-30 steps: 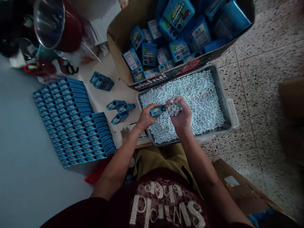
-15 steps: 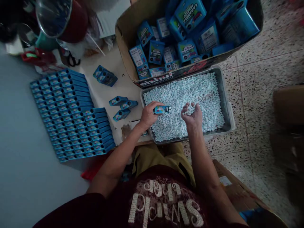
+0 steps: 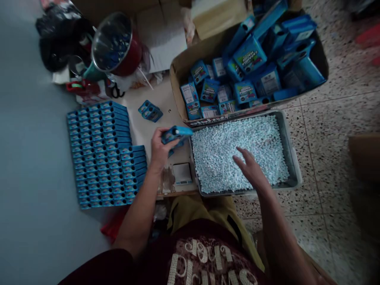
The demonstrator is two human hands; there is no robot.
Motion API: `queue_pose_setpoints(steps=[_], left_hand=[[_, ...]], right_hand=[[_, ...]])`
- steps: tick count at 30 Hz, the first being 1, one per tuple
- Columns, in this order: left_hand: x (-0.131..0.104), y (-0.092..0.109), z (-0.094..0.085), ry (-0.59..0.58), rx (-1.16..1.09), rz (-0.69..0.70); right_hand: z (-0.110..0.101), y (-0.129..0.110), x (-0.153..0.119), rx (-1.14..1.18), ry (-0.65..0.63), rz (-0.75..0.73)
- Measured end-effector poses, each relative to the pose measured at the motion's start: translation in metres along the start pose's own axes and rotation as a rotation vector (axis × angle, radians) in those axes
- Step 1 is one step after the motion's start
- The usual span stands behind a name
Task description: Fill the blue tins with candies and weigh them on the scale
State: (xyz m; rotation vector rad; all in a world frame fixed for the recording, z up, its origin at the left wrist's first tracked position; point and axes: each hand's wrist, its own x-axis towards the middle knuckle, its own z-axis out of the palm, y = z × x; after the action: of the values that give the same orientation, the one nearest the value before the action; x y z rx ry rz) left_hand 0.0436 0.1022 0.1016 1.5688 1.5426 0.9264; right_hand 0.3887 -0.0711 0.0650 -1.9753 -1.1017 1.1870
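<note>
My left hand (image 3: 160, 146) is wrapped around a small blue box (image 3: 172, 133), my thumb on the near side and my fingers on the far one. I hold that box just off the left end of the tray (image 3: 291, 162), its right end about level with the tray's left rim as I look down. It's blurred, so I can't tell how full it is. Partly hidden under it, more blue boxes (image 3: 178, 144) show close to the tray's left edge.

My right hand (image 3: 251, 168) is inside the tray's outline, over the pale blue candies (image 3: 219, 150) spread across it. Its fingers are loose and spread apart, and I see nothing gripped in them; whether the tips touch the candies, I can't tell.

Just left of the tray's near corner lies a scale (image 3: 182, 173). Left of the tray's far corner, a little cluster of boxes (image 3: 150, 111) rests on the table (image 3: 164, 95). Well to the left of the tray rises a neat stack of boxes (image 3: 103, 158), packed in rows. Along the tray's far side stands a carton (image 3: 177, 77) heaped with jumbled blue boxes. Beyond the tray and to its left is a red pot (image 3: 134, 59).
</note>
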Motion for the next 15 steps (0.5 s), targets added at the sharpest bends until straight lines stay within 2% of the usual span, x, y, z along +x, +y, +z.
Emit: queue_pose_setpoints(steps=[2, 4, 5, 7, 9, 10, 12, 13, 15], left_hand=[[0.021, -0.012, -0.039, 0.149, 0.073, -0.027], [0.041, -0.033, -0.074, 0.214, 0.128, -0.078], [0.050, -0.048, -0.088, 0.220, 0.147, -0.107], [0.062, -0.080, -0.107, 0.197, 0.175, -0.172], [0.067, -0.111, -0.113, 0.158, 0.188, -0.248], [0.068, -0.124, -0.111, 0.141, 0.187, -0.293], [0.065, -0.141, -0.105, 0.116, 0.177, -0.388], [0.063, -0.144, -0.102, 0.099, 0.174, -0.432], [0.060, -0.141, -0.100, 0.064, 0.194, -0.470]], right_hand=[[-0.014, -0.023, 0.006, -0.218, 0.072, -0.158], [-0.025, -0.052, 0.031, -0.265, 0.146, -0.309], [-0.027, -0.069, 0.052, -0.243, 0.184, -0.378], [-0.021, -0.103, 0.113, -0.205, 0.231, -0.500], [-0.003, -0.136, 0.187, -0.267, 0.224, -0.562], [0.009, -0.149, 0.225, -0.349, 0.203, -0.545], [0.034, -0.169, 0.289, -0.572, 0.133, -0.394], [0.046, -0.174, 0.313, -0.678, 0.087, -0.306], [0.064, -0.177, 0.341, -0.815, 0.030, -0.186]])
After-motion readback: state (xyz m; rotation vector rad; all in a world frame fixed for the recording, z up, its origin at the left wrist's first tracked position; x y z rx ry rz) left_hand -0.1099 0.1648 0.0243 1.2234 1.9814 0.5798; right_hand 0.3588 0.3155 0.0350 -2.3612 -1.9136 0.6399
